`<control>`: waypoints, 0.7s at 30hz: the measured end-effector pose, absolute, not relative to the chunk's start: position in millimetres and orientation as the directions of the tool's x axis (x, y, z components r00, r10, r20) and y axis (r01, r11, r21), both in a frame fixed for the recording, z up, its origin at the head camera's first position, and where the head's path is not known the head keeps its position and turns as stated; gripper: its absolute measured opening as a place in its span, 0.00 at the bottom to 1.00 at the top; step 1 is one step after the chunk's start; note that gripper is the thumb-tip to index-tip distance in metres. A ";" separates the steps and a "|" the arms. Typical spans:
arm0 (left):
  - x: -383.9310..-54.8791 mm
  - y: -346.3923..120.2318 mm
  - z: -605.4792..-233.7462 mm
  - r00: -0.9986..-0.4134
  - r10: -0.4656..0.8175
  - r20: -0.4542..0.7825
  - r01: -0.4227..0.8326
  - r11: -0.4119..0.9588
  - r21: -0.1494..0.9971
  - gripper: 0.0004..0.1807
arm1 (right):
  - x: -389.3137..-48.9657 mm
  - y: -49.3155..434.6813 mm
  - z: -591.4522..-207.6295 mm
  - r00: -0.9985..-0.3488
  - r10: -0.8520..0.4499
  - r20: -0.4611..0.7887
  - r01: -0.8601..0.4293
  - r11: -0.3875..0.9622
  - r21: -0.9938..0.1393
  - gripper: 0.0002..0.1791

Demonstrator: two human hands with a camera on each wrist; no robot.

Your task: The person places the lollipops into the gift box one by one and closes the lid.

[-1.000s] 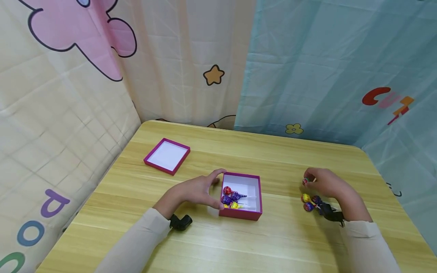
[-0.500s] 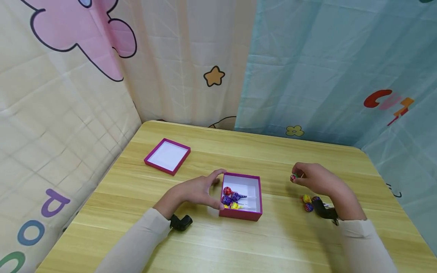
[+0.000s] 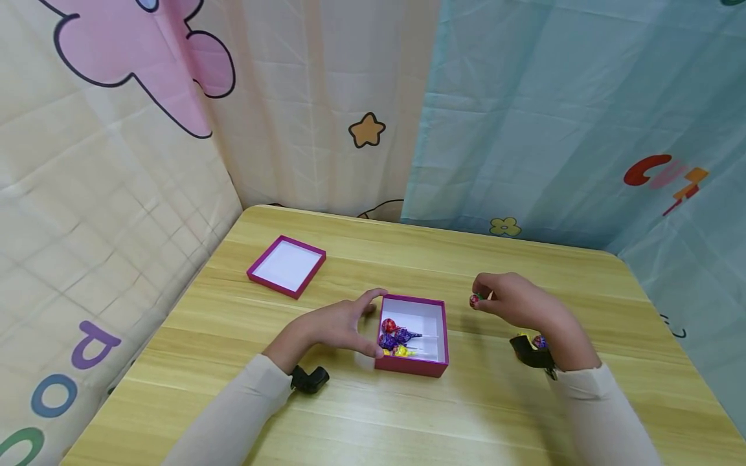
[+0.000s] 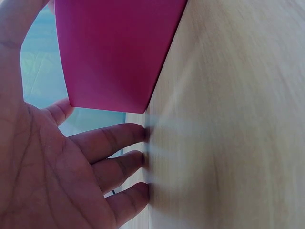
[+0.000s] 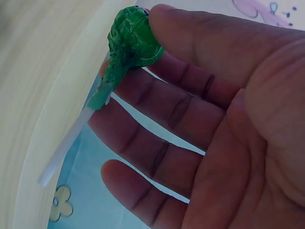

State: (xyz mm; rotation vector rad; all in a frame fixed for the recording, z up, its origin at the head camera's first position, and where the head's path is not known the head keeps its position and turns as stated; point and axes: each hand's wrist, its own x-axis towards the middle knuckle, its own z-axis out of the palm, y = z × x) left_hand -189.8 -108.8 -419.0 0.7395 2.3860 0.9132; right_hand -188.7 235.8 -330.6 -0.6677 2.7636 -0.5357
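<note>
on the bench [image 3: 350, 414] before me, a light-looking, stiff box [image 3: 411, 367] is held at two corners by the left hand [image 3: 340, 325], fingers [image 4: 114, 140] wide; above the bench, the right hand [image 3: 515, 301] pinches a lollipop [image 5: 131, 43], likely light, hard, slick-wrapped, best taken by ball or stick [image 5: 66, 145].

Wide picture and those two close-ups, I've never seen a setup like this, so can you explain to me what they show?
There's no robot, just a person's bare left hand and right hand. The wide picture comes from a camera worn on the head; the close-ups, from one on each wrist. On the light wood-grain table sit a square magenta box holding red, purple and yellow wrapped lollipops, and a square magenta lid, white inside. More wrapped lollipops lie near the right hand, partly hidden. The left hand touches the box. The right hand pinches a round green-wrapped lollipop with a white stick.
</note>
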 end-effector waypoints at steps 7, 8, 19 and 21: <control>-189.5 -109.0 -418.7 -0.737 0.634 -0.233 0.316 0.629 0.710 0.63 | -190.8 213.9 -330.2 -0.843 -0.519 -0.143 -0.425 0.806 -0.412 0.04; -189.4 -109.1 -418.6 -0.738 0.633 -0.234 0.316 0.631 0.709 0.63 | -191.5 210.2 -329.9 -0.841 -0.523 -0.140 -0.432 0.804 -0.410 0.04; -189.8 -108.7 -418.3 -0.740 0.631 -0.234 0.316 0.632 0.708 0.63 | -195.0 175.5 -326.4 -0.815 -0.562 -0.140 -0.477 0.789 -0.387 0.05; -190.0 -108.6 -418.9 -0.740 0.630 -0.234 0.314 0.632 0.708 0.63 | -194.9 170.4 -326.8 -0.812 -0.567 -0.136 -0.482 0.784 -0.391 0.05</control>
